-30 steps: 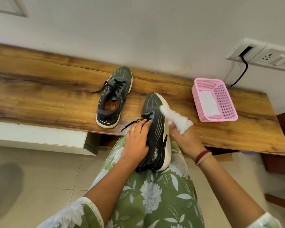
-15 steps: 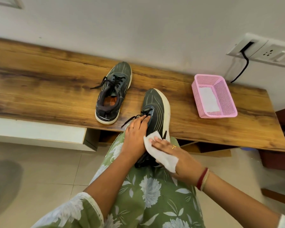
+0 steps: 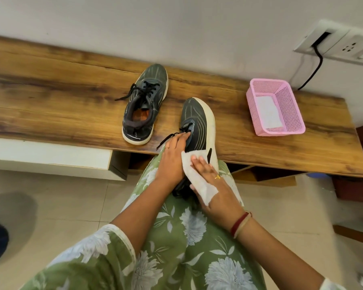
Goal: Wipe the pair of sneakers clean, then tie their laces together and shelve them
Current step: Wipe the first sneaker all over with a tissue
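A dark grey sneaker with a white sole (image 3: 199, 122) rests on my knee, tilted on its side, toe pointing away over the wooden bench (image 3: 50, 97). My left hand (image 3: 172, 158) grips it at the laces and collar. My right hand (image 3: 214, 185) presses a white wipe (image 3: 197, 176) flat against the shoe's side near the heel. The second sneaker (image 3: 144, 105) stands upright on the bench to the left, laces untied and loose.
A pink plastic basket (image 3: 291, 101) holding a white wipe sits on the bench's right part. A wall socket with a black cable (image 3: 319, 59) is above it. An open shelf space lies under the bench; tiled floor lies below.
My right hand brought the wipe down from the shoe's toe to its side near the heel, then slid it slightly forward along the shoe. The left hand kept its grip.
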Tool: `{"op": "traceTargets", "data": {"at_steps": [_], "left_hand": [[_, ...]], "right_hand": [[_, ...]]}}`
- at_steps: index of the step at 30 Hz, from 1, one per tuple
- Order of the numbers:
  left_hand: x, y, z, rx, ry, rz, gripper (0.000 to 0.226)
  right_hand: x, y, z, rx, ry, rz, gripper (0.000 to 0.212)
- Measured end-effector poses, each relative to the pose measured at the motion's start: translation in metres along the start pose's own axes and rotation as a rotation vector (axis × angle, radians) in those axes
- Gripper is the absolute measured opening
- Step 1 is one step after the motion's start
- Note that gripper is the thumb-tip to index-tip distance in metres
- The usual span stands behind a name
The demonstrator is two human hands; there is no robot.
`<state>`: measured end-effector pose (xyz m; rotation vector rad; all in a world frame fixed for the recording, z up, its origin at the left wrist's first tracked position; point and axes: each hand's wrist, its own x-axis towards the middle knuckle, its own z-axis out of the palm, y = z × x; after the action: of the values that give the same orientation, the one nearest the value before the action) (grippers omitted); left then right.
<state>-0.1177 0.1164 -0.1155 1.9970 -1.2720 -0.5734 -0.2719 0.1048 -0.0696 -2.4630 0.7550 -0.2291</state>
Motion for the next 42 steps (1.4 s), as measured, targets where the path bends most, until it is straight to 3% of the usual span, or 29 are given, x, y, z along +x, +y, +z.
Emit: {"op": "traceTargets", "data": {"at_steps": [3,8,12,16,20,25,30,35,39,42], "left_hand": [[0.0,0.0,-0.001,-0.024,-0.013,0.002,0.059],[0.0,-0.001,-0.001,-0.049,-0.002,0.009,0.061],[0.001,-0.001,0.0,-0.033,-0.025,0.001,0.063],[0.002,-0.002,0.0,-0.081,-0.02,-0.002,0.06],[0.003,-0.004,-0.001,-0.175,-0.075,-0.023,0.061],[0.006,-0.011,-0.001,-0.3,-0.119,-0.038,0.071],[0.007,-0.013,-0.001,-0.339,-0.082,0.011,0.059],[0.008,-0.014,-0.002,-0.341,-0.111,0.021,0.062],[0.007,-0.014,-0.002,-0.338,-0.115,0.019,0.058],[0.006,-0.013,-0.002,-0.338,-0.096,0.019,0.055]], "right_hand": [[-0.019,0.005,0.002,-0.061,-0.021,-0.037,0.062],[-0.003,0.006,0.005,-0.008,0.081,0.106,0.062],[-0.023,0.012,0.002,-0.143,-0.092,-0.091,0.066],[-0.007,0.013,-0.003,-0.131,0.045,0.059,0.058],[-0.017,0.003,0.004,-0.169,-0.13,-0.11,0.07],[-0.016,-0.004,-0.001,-0.099,-0.016,0.069,0.059],[-0.03,0.008,-0.008,-0.379,-0.213,-0.263,0.062],[-0.011,0.005,-0.007,-0.515,-0.192,-0.291,0.063],[-0.007,0.02,-0.019,-0.564,-0.269,-0.456,0.077],[0.001,0.028,-0.037,-0.611,-0.27,-0.47,0.07]]}}
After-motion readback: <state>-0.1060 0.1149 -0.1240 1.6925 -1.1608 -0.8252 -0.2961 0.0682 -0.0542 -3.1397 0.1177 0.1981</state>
